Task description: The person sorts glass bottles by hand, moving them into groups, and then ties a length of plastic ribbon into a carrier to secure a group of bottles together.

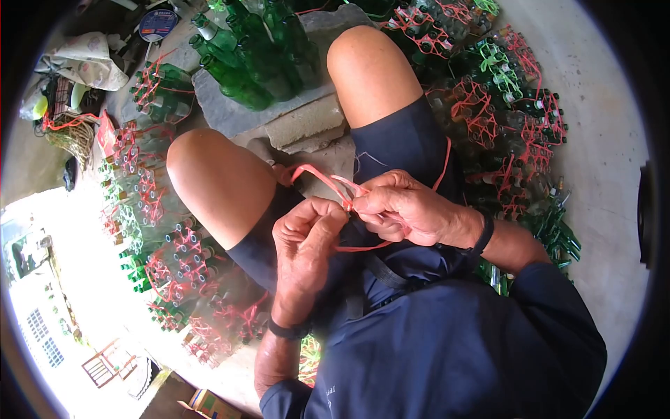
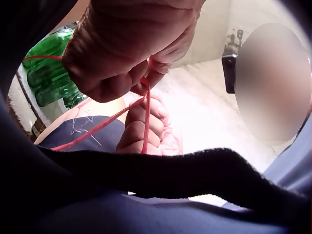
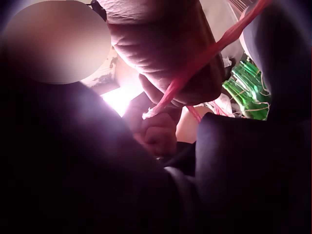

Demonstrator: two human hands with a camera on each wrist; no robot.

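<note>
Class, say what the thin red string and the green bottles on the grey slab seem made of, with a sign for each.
The thin red string looks like flat plastic twine: glossy, ribbon-like, slightly translucent. The green bottles look like glass: see-through, smooth, with bright glints, though plastic cannot be ruled out.

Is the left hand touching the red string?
Touching. The left wrist view shows the left hand pinching the red string tightly, with no gap between them. The head view shows the same pinch.

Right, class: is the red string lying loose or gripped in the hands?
Gripped. The left hand and right hand both pinch the red string where they meet, and a loop of it arcs out beyond the fingers.
</note>
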